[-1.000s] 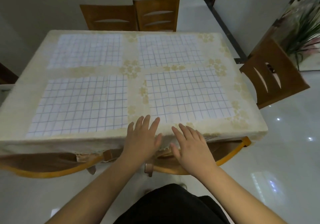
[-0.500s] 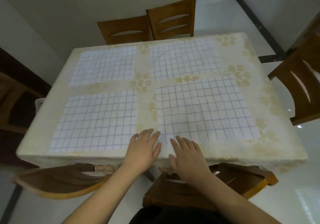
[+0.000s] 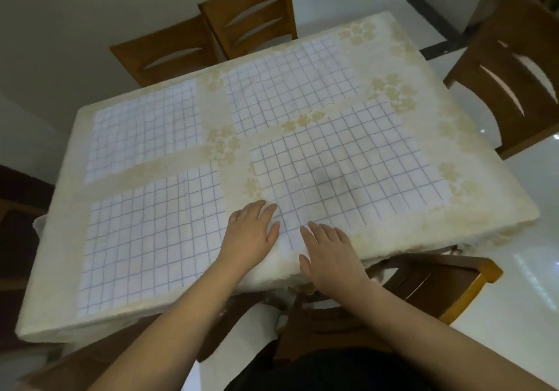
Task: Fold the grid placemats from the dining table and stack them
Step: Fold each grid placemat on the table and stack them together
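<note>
Several white placemats with a blue grid lie flat on the cream flowered tablecloth (image 3: 472,197). The near-right placemat (image 3: 348,166) has both my hands at its near-left corner. My left hand (image 3: 251,236) rests flat, fingers spread, on that corner's left edge. My right hand (image 3: 329,251) lies flat with fingers apart on its near edge, by the table's front. Neither hand holds anything. The near-left placemat (image 3: 151,233), far-left placemat (image 3: 145,127) and far-right placemat (image 3: 290,82) lie untouched.
Two wooden chairs (image 3: 211,36) stand at the table's far side and another chair (image 3: 514,73) at the right. A chair (image 3: 435,284) is tucked under the near edge in front of me. White glossy floor lies to the right.
The view has moved closer and tilted. Both hands have slid forward from the table's front edge onto the near-right placemat's corner.
</note>
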A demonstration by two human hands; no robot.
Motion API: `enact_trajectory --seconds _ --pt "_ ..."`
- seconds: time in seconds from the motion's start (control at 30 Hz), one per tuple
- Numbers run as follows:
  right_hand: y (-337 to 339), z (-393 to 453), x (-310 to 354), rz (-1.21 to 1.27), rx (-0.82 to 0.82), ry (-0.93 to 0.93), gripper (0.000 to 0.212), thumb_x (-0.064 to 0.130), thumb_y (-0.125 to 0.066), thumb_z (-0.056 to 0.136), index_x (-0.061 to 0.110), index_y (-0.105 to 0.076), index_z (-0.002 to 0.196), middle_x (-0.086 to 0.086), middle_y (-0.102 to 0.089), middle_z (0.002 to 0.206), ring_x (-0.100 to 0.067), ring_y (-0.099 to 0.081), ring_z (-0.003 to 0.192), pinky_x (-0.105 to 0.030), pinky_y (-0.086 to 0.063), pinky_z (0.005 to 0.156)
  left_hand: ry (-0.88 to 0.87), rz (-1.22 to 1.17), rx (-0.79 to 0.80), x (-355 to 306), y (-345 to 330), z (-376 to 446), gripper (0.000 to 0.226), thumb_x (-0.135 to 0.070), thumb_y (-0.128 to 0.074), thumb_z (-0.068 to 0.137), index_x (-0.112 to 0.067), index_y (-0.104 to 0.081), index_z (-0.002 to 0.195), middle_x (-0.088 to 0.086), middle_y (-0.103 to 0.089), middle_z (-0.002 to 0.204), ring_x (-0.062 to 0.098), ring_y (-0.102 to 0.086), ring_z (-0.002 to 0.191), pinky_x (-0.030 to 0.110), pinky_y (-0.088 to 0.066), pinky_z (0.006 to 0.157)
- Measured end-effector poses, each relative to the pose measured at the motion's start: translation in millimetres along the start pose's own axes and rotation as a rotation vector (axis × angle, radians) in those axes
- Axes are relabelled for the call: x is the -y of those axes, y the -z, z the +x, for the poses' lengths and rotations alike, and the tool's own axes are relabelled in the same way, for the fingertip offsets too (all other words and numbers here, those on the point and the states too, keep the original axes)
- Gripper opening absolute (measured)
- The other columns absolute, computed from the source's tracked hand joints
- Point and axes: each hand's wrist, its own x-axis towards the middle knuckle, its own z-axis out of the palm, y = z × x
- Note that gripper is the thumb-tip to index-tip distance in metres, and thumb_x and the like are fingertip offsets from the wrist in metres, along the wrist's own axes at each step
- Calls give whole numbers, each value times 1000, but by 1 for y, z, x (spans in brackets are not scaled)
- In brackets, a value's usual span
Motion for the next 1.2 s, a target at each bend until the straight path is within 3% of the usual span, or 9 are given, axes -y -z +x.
enact_trajectory --seconds 0.17,0.33,0.43,0.5,0.6,0.7,0.9,1.07,1.2 --pt "-22 13 31 9 61 -94 61 40 -50 93 7 -40 144 -13 -47 145 -29 -46 131 -45 -35 111 -178 -47 -80 37 -21 35 52 -38 -33 93 -10 -62 126 15 -63 128 32 -60 115 47 -49 91" --pt "-50 33 55 10 142 -192 61 41 -39 98 8 -30 148 -10 -41 148 -28 -41 133 -41 -31 111 -222 -46 63 73 -40 75 42 -28 -47 98 -12 -53 136 10 -54 139 29 -51 125 43 -42 96" --pt "-63 51 67 11 165 -267 58 42 -39 97 11 -32 145 -10 -46 141 -29 -47 125 -40 -37 104 -93 -145 133 86 -51 96 43 -30 -44 100 -13 -49 139 9 -51 139 29 -51 121 41 -44 94" --pt "-70 63 72 -15 179 -344 55 44 -37 98 13 -32 144 -10 -47 136 -29 -48 120 -41 -38 99 87 -386 141 87 -56 108 41 -29 -48 99 -11 -51 136 10 -57 131 29 -56 115 39 -47 93" --pt "-78 77 75 -56 211 -449 50 45 -35 98 15 -35 137 -9 -48 127 -29 -49 112 -42 -37 92 462 -830 150 84 -63 123 35 -24 -55 96 -6 -60 125 11 -67 108 26 -66 88 40 -56 87" --pt "-87 84 76 -94 245 -460 46 42 -33 99 14 -36 135 -10 -47 126 -30 -47 112 -42 -36 92 742 -1193 192 78 -67 127 26 -13 -56 96 0 -63 117 13 -64 83 19 -60 63 42 -60 73" --pt "-89 85 73 -136 239 -401 33 20 -32 99 10 -42 128 -13 -48 124 -31 -48 110 -43 -37 93 843 -1335 208 79 -68 131 25 -8 -49 97 6 -63 114 7 -57 68 16 -55 56 26 -52 49" --pt "-87 86 76 -158 202 -328 29 17 -35 97 9 -49 121 -12 -51 118 -30 -49 105 -41 -38 91 920 -1298 200 91 -76 133 36 -30 -53 97 3 -64 91 9 -61 68 20 -60 56 38 -61 71" --pt "-83 82 89 -170 114 -273 26 19 -41 93 10 -58 110 -11 -58 105 -30 -54 94 -42 -43 84 839 -1236 232 102 -79 128 45 -43 -54 96 -3 -62 77 8 -65 72 22 -65 67 39 -60 73"
